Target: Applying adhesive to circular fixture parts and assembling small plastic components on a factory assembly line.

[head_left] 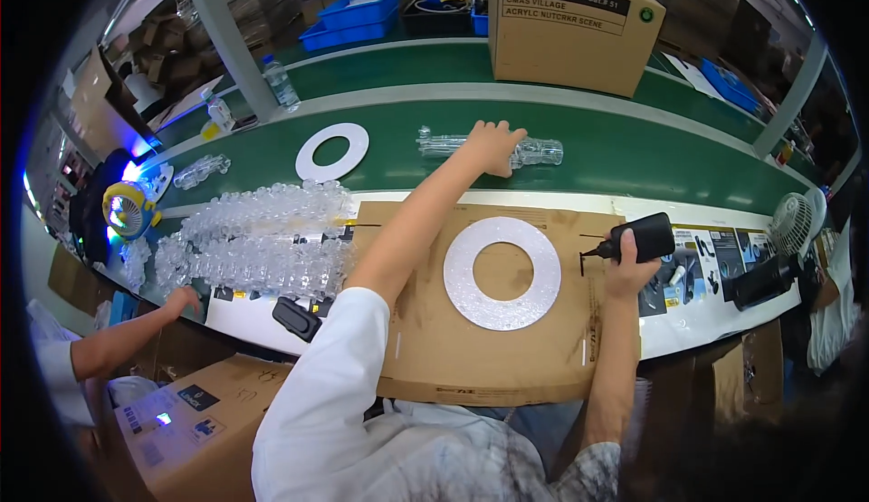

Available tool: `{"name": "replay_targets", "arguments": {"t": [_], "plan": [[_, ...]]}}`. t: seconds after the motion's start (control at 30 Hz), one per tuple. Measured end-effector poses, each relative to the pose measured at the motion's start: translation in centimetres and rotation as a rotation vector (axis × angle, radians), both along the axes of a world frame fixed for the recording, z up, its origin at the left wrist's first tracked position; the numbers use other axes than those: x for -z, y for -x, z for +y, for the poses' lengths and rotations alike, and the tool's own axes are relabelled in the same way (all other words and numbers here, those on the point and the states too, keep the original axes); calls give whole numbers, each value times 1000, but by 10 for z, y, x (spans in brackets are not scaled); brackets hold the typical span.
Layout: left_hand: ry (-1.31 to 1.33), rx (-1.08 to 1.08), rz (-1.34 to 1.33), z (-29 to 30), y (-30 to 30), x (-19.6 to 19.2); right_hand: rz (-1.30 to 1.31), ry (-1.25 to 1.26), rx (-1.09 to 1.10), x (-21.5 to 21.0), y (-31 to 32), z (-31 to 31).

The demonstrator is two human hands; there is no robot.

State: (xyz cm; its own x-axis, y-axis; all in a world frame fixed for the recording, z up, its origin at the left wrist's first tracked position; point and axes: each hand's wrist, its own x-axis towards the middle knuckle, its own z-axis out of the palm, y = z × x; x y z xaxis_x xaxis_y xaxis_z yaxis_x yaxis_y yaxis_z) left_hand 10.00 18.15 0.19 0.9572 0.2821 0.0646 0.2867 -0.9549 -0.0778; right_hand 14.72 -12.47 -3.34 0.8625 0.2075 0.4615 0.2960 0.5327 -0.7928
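My left hand (pixel 491 149) stretches to the green belt and closes around a clear plastic figure (pixel 540 152) lying on its side; my palm and fingers hide its middle. My right hand (pixel 631 273) holds a black squeeze bottle (pixel 648 234), tilted with its thin nozzle pointing left over the cardboard's right edge. Between my arms, a white glittery flat ring (pixel 462 289) lies on a brown cardboard sheet (pixel 489 357). Left of the sheet, many clear plastic figures (pixel 262 262) stand or lie packed in rows.
On the green belt (pixel 615 149) lie another white ring (pixel 306 156) and a clear figure (pixel 201 171). A black case (pixel 297 318) sits left of the cardboard. Fans (pixel 127 210) flank the table. A big carton (pixel 575 31) stands behind. A co-worker's hand (pixel 182 300) is at left.
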Motion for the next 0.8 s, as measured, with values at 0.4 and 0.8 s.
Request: {"name": "replay_targets", "arguments": {"t": [0.4,0.8], "plan": [[-116,176,-123,55,43,-11,19,-48,-66,-3,-7,9],[-79,256,674,-123,25,-55,659,-414,-393,-5,-32,-18]]}}
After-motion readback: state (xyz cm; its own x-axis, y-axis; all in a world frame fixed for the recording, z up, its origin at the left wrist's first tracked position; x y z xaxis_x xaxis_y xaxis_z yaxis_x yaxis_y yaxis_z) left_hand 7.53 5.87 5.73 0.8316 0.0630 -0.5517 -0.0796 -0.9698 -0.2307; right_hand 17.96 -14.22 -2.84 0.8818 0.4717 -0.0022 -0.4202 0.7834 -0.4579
